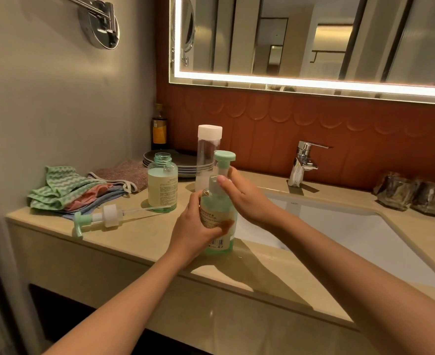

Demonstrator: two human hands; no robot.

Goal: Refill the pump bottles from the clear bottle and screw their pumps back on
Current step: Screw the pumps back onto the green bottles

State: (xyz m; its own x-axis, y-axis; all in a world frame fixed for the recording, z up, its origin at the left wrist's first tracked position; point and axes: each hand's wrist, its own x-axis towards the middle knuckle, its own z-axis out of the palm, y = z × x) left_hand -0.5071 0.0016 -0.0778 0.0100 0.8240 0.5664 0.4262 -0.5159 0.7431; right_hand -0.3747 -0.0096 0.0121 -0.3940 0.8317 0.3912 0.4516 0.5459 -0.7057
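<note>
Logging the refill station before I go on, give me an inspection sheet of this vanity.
Surface: beige counter, sink set in on the right.
Job's things: near bottle upright with fitted pump; open bottle without pump; loose pump lying flat; clear bottle capped, behind.
Clutter: cloths, plates, dark bottle, glasses.
Hands: left hand grips near bottle; right hand curls round fitted pump's collar.
Cables: nothing seen.
Surroundings: lit mirror, faucet.
</note>
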